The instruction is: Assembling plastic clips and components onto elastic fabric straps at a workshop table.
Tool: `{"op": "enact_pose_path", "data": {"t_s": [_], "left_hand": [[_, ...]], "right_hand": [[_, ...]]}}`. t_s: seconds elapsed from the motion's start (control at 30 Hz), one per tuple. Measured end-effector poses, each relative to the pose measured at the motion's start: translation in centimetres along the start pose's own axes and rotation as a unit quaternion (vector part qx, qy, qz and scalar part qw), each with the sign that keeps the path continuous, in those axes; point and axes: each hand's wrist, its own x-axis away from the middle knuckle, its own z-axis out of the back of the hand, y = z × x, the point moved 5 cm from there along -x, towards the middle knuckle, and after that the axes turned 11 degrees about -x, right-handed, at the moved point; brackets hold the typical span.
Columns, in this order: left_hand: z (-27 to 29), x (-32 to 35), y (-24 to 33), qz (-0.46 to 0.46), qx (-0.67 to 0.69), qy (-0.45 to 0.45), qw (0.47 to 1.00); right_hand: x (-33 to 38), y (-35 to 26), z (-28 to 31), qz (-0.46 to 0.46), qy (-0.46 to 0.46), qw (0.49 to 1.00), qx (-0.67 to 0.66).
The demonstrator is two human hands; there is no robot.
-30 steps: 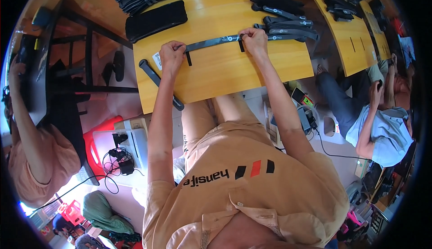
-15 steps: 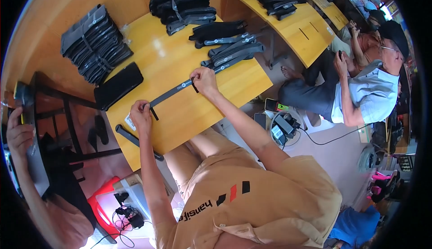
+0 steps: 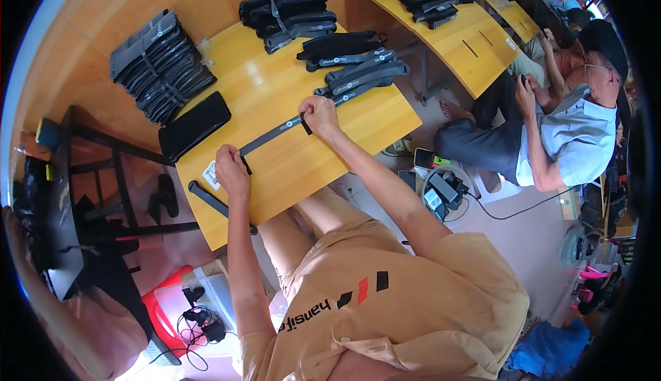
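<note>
A flat grey strap (image 3: 275, 133) with pale print stretches slantwise over the yellow table (image 3: 289, 188). My left hand (image 3: 233, 171) is closed on its near-left end; the fingertips are partly hidden behind the hand. At the far-right end my right hand (image 3: 319, 116) pinches the strap, and a short black piece hangs below the fingers. Beside my left hand lies another dark strap (image 3: 213, 200) along the table's left edge, with a white label (image 3: 211, 174) close by. Past my right hand rests a loose pile of grey straps (image 3: 361, 78).
A tied stack of grey straps (image 3: 162, 67) and a black flat case (image 3: 196, 126) occupy the table's far left. Tied black straps (image 3: 286, 12) lie at the back. A seated person (image 3: 571, 119) is to the right; cables and adapters (image 3: 444, 191) lie below.
The whole view has shifted slightly. My left hand has turned so its back covers more of the strap end. At far left, another person's raised hand has gone from the dark table's edge.
</note>
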Motion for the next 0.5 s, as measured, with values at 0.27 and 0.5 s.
{"op": "enact_pose_path", "data": {"t_s": [0.27, 0.5], "left_hand": [[2.1, 0.1, 0.5, -0.058, -0.131, -0.057, 0.988], [3.1, 1.2, 1.9, -0.041, -0.114, -0.082, 0.989]], "right_hand": [[0.8, -0.9, -0.2, 0.040, -0.012, 0.997, 0.061], [2.3, -5.2, 1.1, 0.064, -0.091, 0.982, 0.153]]}}
